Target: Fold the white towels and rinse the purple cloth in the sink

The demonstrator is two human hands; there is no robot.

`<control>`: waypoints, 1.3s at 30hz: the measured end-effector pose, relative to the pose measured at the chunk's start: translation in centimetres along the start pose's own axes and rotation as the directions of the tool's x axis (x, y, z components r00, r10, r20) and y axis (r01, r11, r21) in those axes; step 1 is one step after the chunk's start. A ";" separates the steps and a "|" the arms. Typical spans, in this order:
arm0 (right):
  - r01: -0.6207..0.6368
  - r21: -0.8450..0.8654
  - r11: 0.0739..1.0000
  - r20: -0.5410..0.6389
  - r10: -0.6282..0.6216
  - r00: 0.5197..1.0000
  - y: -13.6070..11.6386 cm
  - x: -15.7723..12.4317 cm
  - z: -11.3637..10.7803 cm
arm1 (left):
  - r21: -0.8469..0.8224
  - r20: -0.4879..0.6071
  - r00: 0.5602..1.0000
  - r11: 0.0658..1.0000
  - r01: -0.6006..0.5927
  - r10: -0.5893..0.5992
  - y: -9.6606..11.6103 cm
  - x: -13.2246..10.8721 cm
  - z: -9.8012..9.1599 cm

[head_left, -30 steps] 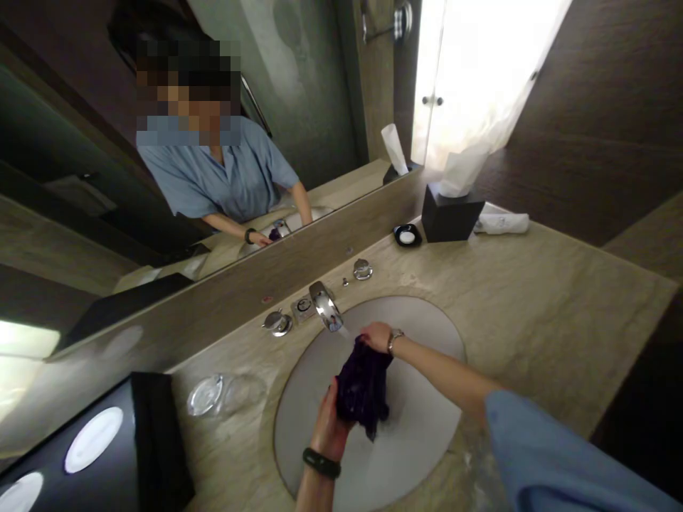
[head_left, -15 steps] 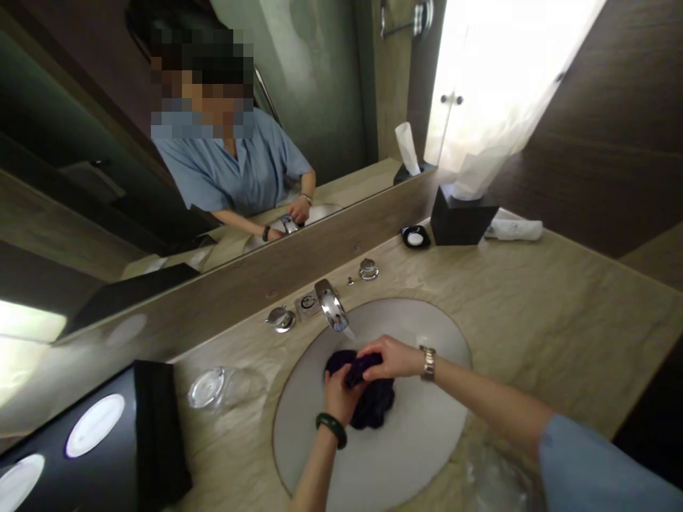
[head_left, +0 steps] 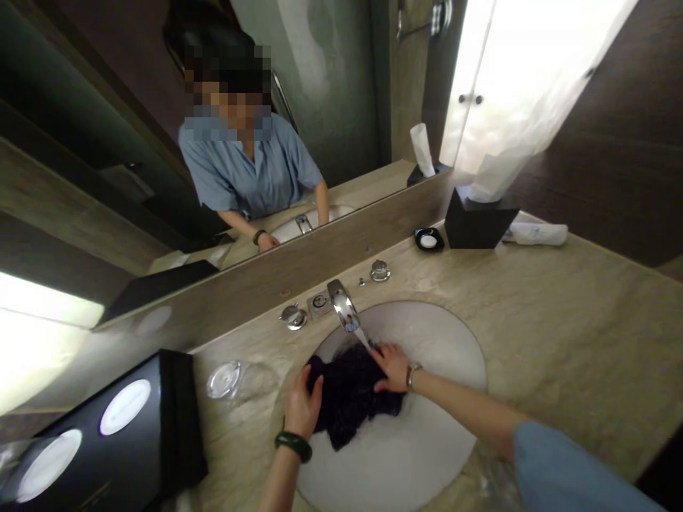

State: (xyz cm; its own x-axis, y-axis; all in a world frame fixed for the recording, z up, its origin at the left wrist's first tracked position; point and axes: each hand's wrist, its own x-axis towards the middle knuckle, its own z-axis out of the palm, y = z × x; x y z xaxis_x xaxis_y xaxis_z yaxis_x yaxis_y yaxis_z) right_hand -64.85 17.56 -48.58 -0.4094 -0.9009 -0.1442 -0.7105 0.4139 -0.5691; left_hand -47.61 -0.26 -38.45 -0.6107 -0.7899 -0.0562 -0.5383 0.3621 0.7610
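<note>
A dark purple-black cloth (head_left: 349, 398) lies spread out and wet in the white oval sink (head_left: 384, 473). Its left edge is between the thumb and fingers of my left hand (head_left: 303, 405), which wears a dark green bangle. On the right side of the cloth rests my right hand (head_left: 393, 368), thumb and fingers apart, a metal watch at its wrist. From the chrome faucet (head_left: 344, 306) a stream of water falls beside my right fingertips onto the cloth.
Two chrome knobs (head_left: 293, 317) flank the faucet. An upturned glass (head_left: 224, 380) and a black box (head_left: 144, 419) stand at left. At the back right are a soap dish (head_left: 428, 240), a tissue box (head_left: 477, 220) and a rolled white towel (head_left: 536, 233). A mirror (head_left: 331, 92) reflects a person in blue.
The cloth was bunched between my hands and is now spread wider in the sink. My left hand has moved left, my right hand slightly right, and the hands are farther apart.
</note>
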 end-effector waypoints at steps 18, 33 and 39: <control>0.554 0.041 0.831 -0.516 -0.458 0.724 -9.5 -8.0 -26.0 | 0.412 -0.245 0.958 0.910 -0.039 0.152 5.4 11.0 0.0; 0.048 -0.348 0.936 0.203 0.025 0.979 2.5 -5.3 -12.4 | 0.474 -0.234 0.965 0.880 0.003 0.122 6.3 13.4 0.3; 0.037 -0.375 0.926 0.202 0.042 0.979 2.0 -1.8 -3.3 | 0.552 -0.065 0.944 0.800 -0.235 0.322 6.2 12.4 -0.4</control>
State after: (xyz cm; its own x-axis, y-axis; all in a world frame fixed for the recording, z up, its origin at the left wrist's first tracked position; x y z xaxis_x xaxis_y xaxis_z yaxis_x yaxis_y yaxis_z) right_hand -67.45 20.46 -46.78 -0.3151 -0.8904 -0.3283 -0.8879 0.3988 -0.2292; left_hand -58.34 -8.01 -34.19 -0.7128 -0.6613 0.2338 -0.6076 0.7487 0.2651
